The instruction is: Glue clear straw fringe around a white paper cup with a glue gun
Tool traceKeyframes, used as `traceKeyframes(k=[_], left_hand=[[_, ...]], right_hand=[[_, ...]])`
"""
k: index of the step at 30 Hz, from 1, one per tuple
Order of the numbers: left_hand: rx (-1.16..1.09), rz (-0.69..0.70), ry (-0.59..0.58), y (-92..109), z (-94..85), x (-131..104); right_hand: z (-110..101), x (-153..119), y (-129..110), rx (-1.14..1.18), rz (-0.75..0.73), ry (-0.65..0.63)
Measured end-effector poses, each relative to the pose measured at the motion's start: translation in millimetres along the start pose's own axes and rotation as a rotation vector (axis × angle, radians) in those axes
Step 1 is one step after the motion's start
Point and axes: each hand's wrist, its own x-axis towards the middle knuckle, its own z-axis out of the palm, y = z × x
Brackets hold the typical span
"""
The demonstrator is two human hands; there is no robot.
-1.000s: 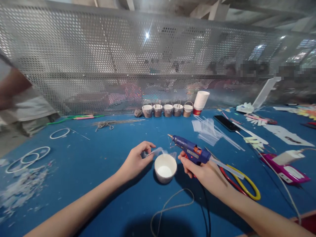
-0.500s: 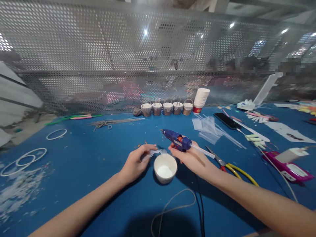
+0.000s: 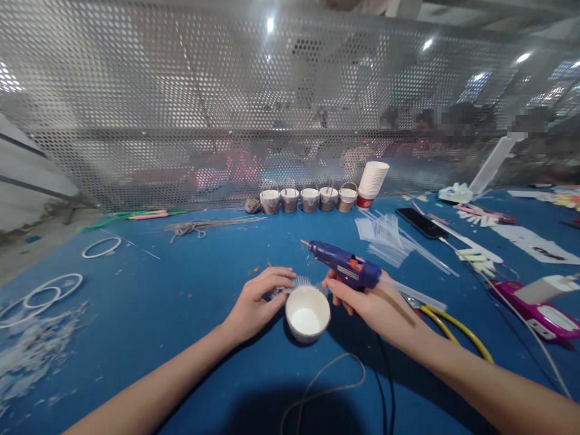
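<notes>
A small white paper cup (image 3: 307,315) stands on the blue table between my hands, its mouth facing up toward me. Behind its rim runs a translucent fringed strip (image 3: 302,281). My left hand (image 3: 261,297) pinches the left end of that strip beside the cup. In my right hand (image 3: 362,302) rests a blue glue gun (image 3: 345,263), its nozzle pointing left and a clear glue stick (image 3: 419,294) sticking out of its back. My right thumb and fingertips are close to the strip's right end; whether they touch it I cannot tell.
Several small handled cups (image 3: 310,200) and a stack of paper cups (image 3: 372,183) line the back. Clear plastic strips (image 3: 387,237), a phone (image 3: 421,223) and yellow-handled scissors (image 3: 457,326) lie right. White rings (image 3: 52,296) and scraps lie left. A loose cord (image 3: 335,389) lies in front.
My right hand has shifted right with the glue gun, its nozzle moving slightly away from the cup. My left fingers have flattened over the strip near the rim.
</notes>
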Motion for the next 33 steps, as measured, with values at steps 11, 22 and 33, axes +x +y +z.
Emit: traceKeyframes(k=[11, 22, 33], left_hand=[[-0.022, -0.068, -0.007, 5.6, 2.0, 0.7], [-0.177, -0.263, -0.003, 11.1, 3.4, 0.8], [-0.223, -0.293, -0.024, 12.9, 2.5, -1.2]], right_hand=[[-14.8, -52.1, 8.1, -0.137, 0.219, -0.158], [-0.4, -50.2, 8.8, -0.403, -0.079, -0.166], [3.3, -48.2, 16.6, -0.388, -0.092, -0.161]])
